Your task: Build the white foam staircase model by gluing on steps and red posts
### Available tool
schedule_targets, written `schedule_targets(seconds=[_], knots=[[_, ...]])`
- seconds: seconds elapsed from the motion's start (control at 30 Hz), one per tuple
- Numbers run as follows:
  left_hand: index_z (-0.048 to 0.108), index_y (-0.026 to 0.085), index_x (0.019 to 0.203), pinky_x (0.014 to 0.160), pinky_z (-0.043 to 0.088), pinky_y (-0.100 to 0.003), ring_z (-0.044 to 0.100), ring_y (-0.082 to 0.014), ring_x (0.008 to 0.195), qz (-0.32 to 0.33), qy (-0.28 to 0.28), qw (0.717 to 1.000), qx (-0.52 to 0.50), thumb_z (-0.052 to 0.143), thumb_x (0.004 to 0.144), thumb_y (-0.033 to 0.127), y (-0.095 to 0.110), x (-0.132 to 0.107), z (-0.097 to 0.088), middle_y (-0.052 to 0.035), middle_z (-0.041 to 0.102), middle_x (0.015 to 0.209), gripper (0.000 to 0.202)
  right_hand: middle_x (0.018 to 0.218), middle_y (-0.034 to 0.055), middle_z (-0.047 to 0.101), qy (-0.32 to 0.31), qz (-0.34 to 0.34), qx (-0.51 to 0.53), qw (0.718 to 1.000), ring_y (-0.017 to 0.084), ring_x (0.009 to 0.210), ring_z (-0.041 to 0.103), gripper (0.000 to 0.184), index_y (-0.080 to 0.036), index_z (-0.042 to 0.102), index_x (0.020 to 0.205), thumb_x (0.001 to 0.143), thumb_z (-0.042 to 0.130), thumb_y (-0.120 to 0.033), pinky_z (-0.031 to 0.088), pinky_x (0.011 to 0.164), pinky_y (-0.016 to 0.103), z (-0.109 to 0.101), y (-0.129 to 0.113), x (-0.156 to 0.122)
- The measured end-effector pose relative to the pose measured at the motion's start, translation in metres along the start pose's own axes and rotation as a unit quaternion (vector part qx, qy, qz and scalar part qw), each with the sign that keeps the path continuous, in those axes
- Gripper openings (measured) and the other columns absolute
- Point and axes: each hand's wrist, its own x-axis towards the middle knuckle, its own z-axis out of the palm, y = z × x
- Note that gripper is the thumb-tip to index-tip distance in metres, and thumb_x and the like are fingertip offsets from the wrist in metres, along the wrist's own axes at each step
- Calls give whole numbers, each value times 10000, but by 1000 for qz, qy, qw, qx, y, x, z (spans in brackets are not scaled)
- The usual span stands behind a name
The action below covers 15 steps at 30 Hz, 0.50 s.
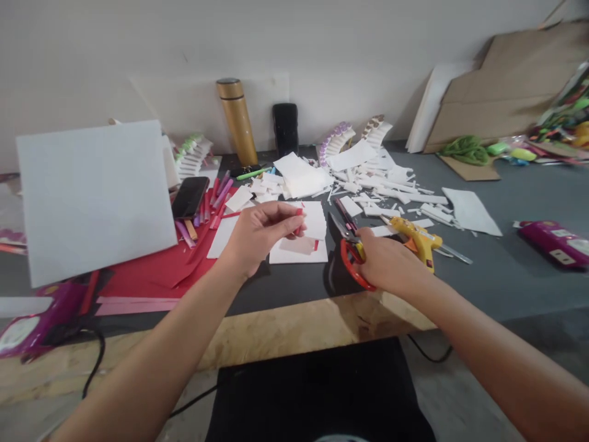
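My left hand (262, 236) is closed in a pinch on a small red piece of paper (299, 222), above white sheets (299, 253). My right hand (386, 258) is closed at the red handle of a pair of scissors (353, 268). The scissor blades point away from me, toward the white sheets. Beside the blades lies a dark pink, pen-like tool (346, 215); what kind it is I cannot make out. A yellow glue gun (421, 239) rests just past my right hand. Small red bits show on the white sheets.
Red sheets (151, 270) and rolled coloured papers lie left, with a phone (189, 197) and a propped white board (94, 202). White scraps (391, 184) cover the back middle. A gold flask (238, 123) stands behind. A purple device (554, 244) sits right, near green cord (465, 150).
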Motion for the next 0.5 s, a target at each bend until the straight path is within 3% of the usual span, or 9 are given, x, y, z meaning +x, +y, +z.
schedule_targets(seconds=[0.1, 0.2, 0.3, 0.37, 0.43, 0.5], knots=[[757, 154, 834, 659, 545, -263, 663, -121, 645, 25, -19, 998, -50, 829, 723, 275, 4, 13, 8, -24, 729, 714, 180, 879, 137, 743, -8, -1, 119, 993, 309, 820, 719, 390, -126, 602, 1200, 820, 535, -184, 482, 664, 353, 4, 20, -2], [760, 172, 822, 672, 545, -245, 658, -107, 665, 35, -12, 996, -82, 821, 735, 262, -6, 13, 16, -7, 720, 726, 139, 718, 24, 674, 12, -5, 333, 943, 226, 603, 668, 356, -183, 570, 1198, 858, 579, -287, 511, 594, 340, 10, 38, -14], [752, 180, 812, 657, 544, -241, 663, -113, 690, 31, -26, 996, -76, 809, 770, 266, -17, 4, 20, -13, 719, 754, 112, 817, 23, 688, 88, -52, 492, 865, 237, 732, 714, 438, -243, 495, 1237, 871, 662, -416, 566, 704, 370, 11, 44, -33], [748, 181, 831, 579, 515, -235, 673, -131, 703, 29, -41, 996, -74, 795, 800, 289, -21, -1, 22, -30, 722, 774, 121, 923, 54, 703, 104, -81, 527, 840, 268, 897, 724, 479, -268, 484, 1243, 862, 691, -471, 573, 768, 385, 8, 40, -43], [746, 184, 853, 521, 483, -233, 679, -148, 711, 25, -47, 995, -86, 784, 819, 315, -23, -5, 23, -41, 722, 776, 141, 1008, 71, 687, 113, -105, 499, 853, 278, 963, 699, 520, -279, 493, 1235, 833, 718, -519, 573, 786, 391, 5, 33, -47], [745, 184, 859, 520, 491, -237, 677, -151, 703, 19, -51, 994, -99, 784, 821, 321, -22, -6, 25, -44, 723, 767, 147, 1081, 84, 660, 130, -114, 419, 891, 276, 961, 671, 600, -273, 507, 1233, 777, 763, -567, 564, 794, 398, 2, 25, -46]])
